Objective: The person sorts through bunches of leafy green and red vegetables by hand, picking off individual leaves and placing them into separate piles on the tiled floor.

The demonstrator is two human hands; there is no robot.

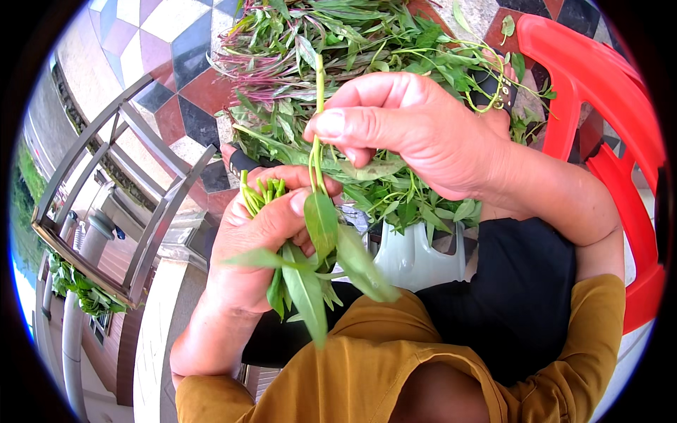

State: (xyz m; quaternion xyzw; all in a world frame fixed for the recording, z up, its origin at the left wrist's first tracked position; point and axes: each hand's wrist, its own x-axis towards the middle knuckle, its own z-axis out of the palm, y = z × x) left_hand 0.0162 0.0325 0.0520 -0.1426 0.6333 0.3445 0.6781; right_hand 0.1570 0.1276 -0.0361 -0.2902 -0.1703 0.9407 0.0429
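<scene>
My left hand (248, 238) grips a small bunch of leafy green shoots, probably water spinach. Their trimmed stem ends (259, 193) poke up between thumb and fingers, while long pointed leaves (307, 296) hang below the fist. With thumb and forefinger, my right hand (412, 127) pinches a single green stem (319, 79) held upright just above the bunch. The lower part of that stem passes by my left fingertips, and a leaf (320, 222) lies over its foot. Beneath both hands spreads a heap of loose leafy greens (328, 100), partly hidden by them.
Bundled purple-red stems (254, 79) lie at the heap's left. A pale plastic stool (412, 254) stands close before my lap. At the right is a red plastic chair (571, 69); a metal frame (174, 195) stands left. My sandalled feet (489, 90) flank the greens on the patterned floor (198, 95).
</scene>
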